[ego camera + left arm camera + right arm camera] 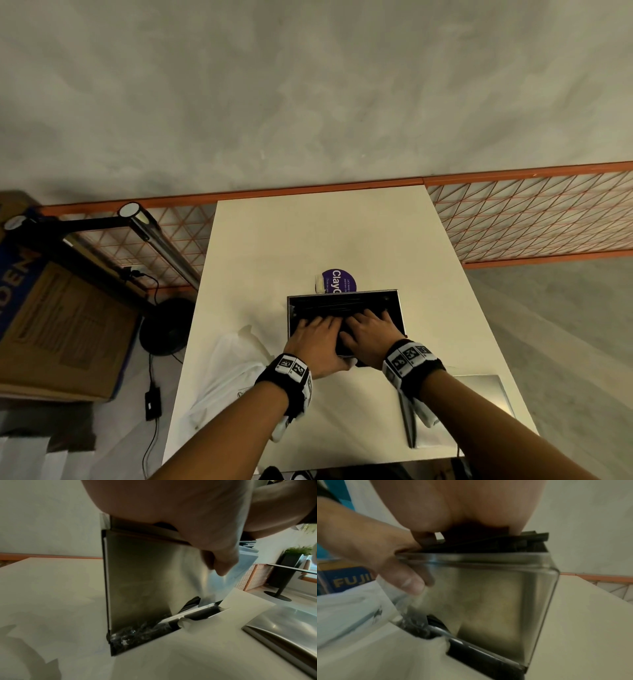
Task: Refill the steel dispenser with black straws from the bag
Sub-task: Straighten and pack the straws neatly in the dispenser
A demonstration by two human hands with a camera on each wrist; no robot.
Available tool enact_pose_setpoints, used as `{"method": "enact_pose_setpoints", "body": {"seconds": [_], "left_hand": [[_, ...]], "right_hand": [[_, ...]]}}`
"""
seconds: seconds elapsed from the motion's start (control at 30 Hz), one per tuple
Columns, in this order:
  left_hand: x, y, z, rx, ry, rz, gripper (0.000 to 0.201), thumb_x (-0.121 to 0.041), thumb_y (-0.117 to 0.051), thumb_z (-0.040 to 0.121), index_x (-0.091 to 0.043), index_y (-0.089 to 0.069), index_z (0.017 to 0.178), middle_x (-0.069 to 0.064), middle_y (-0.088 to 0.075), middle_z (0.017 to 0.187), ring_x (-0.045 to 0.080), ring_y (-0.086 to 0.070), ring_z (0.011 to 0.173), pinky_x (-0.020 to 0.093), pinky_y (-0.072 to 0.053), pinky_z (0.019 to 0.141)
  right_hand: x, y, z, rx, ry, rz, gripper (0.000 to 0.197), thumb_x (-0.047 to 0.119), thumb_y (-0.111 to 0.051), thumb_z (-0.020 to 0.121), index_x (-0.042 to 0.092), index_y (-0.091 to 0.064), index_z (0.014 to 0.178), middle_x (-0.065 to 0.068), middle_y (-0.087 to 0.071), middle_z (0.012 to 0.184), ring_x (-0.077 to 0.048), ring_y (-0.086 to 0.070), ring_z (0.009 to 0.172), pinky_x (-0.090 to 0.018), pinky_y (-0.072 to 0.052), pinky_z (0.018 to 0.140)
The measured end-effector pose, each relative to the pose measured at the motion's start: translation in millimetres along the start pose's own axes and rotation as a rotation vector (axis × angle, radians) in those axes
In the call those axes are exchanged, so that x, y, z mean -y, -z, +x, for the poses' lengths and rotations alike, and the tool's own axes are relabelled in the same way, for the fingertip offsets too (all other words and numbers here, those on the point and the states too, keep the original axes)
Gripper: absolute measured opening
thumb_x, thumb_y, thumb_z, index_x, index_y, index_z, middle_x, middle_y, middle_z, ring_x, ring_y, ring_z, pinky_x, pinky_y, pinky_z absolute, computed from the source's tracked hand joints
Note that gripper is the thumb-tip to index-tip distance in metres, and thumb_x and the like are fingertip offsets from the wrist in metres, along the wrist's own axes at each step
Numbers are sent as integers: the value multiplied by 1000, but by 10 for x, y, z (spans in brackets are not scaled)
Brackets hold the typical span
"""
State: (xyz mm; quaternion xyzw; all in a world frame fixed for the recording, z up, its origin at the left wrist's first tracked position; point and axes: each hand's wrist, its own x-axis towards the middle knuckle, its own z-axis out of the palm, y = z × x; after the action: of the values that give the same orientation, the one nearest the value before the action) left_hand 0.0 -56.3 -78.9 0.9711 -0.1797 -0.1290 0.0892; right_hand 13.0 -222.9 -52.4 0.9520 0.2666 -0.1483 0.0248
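The steel dispenser (pixel 397 301) stands open-topped at the middle of the white table (pixel 308 240), filled to its rim with black straws (pixel 337 304). My left hand (pixel 315 337) and right hand (pixel 371 327) lie side by side on the straws, fingers spread flat and pressing on them. Each thumb hangs over the dispenser's near wall (pixel 145 581), the left thumb (pixel 409 580) and the right thumb (pixel 221 563). Straw ends (pixel 532 537) stick out past the rim at the right. The white plastic bag (pixel 226 373) lies slack on the table left of the dispenser.
The dispenser's steel lid (pixel 479 397) lies on the table's near right corner. A purple round sticker (pixel 339 281) sits behind the dispenser. A black lamp (pixel 144 226), a cardboard box (pixel 61 325) and an orange mesh rail (pixel 531 219) flank the table.
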Motion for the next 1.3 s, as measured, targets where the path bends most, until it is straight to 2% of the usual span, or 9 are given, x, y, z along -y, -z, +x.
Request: {"method": "enact_pose_setpoints", "body": {"seconds": [0.17,0.33,0.47,0.63,0.73,0.83,1.03,1.2,1.3], "left_hand": [[2,-32,-48,-33,-30,20,74,-72,-56,75,-28,-45,133,-9,-57,134,18,-52,125,42,-37,105],[1,-52,-82,-34,-41,5,73,-71,-57,76,-30,-43,135,-11,-57,134,17,-52,124,43,-37,106],[-12,-93,-110,-44,-48,16,73,-72,-56,76,-29,-44,134,-9,-54,136,19,-49,126,44,-37,107],[-29,-166,-116,-66,-20,44,81,-72,-53,72,-27,-42,138,-1,-45,141,25,-44,132,45,-30,113],[-20,-151,-100,-46,5,48,84,-72,-52,73,-27,-38,142,3,-43,146,27,-42,136,48,-27,115],[-14,-98,-74,-28,3,46,81,-72,-53,74,-27,-39,139,1,-51,139,26,-47,129,47,-32,111],[-19,-129,-102,-61,-53,75,76,-70,-50,77,-24,-43,138,-5,-51,137,20,-48,127,41,-34,107],[-44,-131,-143,-105,-55,93,71,-70,-51,75,-25,-48,130,-5,-56,128,20,-52,120,40,-38,102],[-51,-114,-156,-125,-40,95,70,-72,-52,73,-24,-51,124,-4,-59,120,20,-55,114,40,-41,97]], "right_hand": [[-27,110,55,127,3,-7,35,31,-32,101,12,-57,116,-6,-56,125,-33,-46,122,-57,-40,94],[53,71,34,71,-22,-138,25,28,-40,98,14,-60,105,-3,-64,108,-35,-49,113,-53,-38,87],[58,34,21,46,-41,-119,29,31,-37,100,16,-60,109,-5,-62,113,-33,-49,116,-53,-40,90],[-11,2,4,49,60,-52,35,33,-31,102,16,-55,121,-7,-58,124,-32,-52,120,-51,-43,94],[-63,16,-22,61,-57,-22,33,37,-29,101,24,-52,120,-7,-61,120,-34,-58,113,-47,-46,90],[-118,-48,-13,59,-117,-41,28,33,-31,99,21,-49,116,-13,-63,111,-39,-58,108,-47,-51,88],[-88,-9,-23,136,-4,-50,38,43,-30,101,32,-37,137,-6,-53,130,-35,-47,124,-58,-37,97],[3,56,-16,83,-4,-84,33,32,-30,100,17,-55,116,-6,-60,118,-31,-56,115,-55,-37,95],[30,23,-29,-7,30,-84,32,33,-30,99,16,-56,110,-6,-61,113,-32,-58,109,-50,-41,89]]}}
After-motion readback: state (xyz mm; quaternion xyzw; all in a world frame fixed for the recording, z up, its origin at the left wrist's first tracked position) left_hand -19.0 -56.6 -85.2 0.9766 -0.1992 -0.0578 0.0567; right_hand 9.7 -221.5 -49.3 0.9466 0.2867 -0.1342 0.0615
